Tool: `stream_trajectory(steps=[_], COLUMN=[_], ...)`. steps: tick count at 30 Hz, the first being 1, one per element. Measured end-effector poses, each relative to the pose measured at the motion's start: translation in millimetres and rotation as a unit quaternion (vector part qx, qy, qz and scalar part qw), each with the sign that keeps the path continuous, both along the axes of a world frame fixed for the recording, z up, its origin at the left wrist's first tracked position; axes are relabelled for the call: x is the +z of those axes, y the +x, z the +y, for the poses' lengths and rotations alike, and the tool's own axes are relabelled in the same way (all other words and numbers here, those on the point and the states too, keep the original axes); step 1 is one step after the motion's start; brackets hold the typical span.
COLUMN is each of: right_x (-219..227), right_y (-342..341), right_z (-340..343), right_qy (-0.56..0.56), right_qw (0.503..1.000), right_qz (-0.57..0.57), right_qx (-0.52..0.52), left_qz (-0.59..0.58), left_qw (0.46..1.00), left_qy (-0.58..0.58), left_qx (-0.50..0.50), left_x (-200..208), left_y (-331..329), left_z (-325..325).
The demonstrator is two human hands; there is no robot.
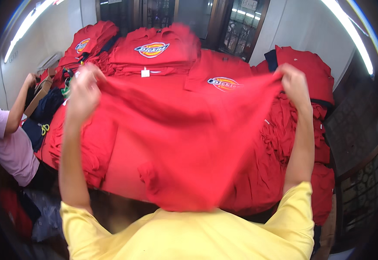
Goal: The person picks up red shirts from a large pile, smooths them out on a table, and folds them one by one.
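A red shirt (193, 143) is stretched between my two raised hands, its lower part hanging down toward my chest. My left hand (84, 91), smeared by motion, is closed on one upper corner. The opposite corner is pinched in my right hand (295, 84), held up at about the same height. Beyond the cloth lies a folded red shirt with an oval emblem (222, 83), partly covered by the raised cloth. Farther back, a stack of folded red shirts (154, 45) bears the same kind of emblem.
Loose red garments are heaped at the left (87, 151) and right (280, 119) of the red-covered table (130, 169). More folded red shirts (306, 71) stand at the back right. At far left a person in a pale pink top (9, 143) reaches toward a cardboard box (41, 97).
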State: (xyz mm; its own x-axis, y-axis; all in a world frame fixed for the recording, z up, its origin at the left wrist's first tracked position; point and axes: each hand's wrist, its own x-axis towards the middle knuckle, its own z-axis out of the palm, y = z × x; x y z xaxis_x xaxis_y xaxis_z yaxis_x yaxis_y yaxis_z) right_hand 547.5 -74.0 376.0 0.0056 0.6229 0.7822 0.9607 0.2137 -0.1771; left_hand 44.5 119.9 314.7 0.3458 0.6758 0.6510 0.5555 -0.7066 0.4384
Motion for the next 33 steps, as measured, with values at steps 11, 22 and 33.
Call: stream_trajectory(steps=[11, 22, 33], right_x=[-85.5, -259.5, -362.3], right_y=[-9.7, -111.1, -192.3], right_z=[-37.9, -65.6, 77.7], right_qy=[0.003, -0.424, -0.267], right_qw=[0.866, 0.864, 0.962], right_qz=[0.385, 0.256, -0.046], right_qx=[0.318, 0.094, -0.029], left_qz=[-0.316, 0.133, 0.191], left_qw=[0.926, 0.959, 0.98], left_qy=[-0.127, -0.25, -0.046], left_qx=[-0.161, 0.007, 0.008], left_x=[7.7, -207.0, -297.4], left_y=[-131.2, -48.4, 61.5], left_z=[-40.5, -99.4, -22.4])
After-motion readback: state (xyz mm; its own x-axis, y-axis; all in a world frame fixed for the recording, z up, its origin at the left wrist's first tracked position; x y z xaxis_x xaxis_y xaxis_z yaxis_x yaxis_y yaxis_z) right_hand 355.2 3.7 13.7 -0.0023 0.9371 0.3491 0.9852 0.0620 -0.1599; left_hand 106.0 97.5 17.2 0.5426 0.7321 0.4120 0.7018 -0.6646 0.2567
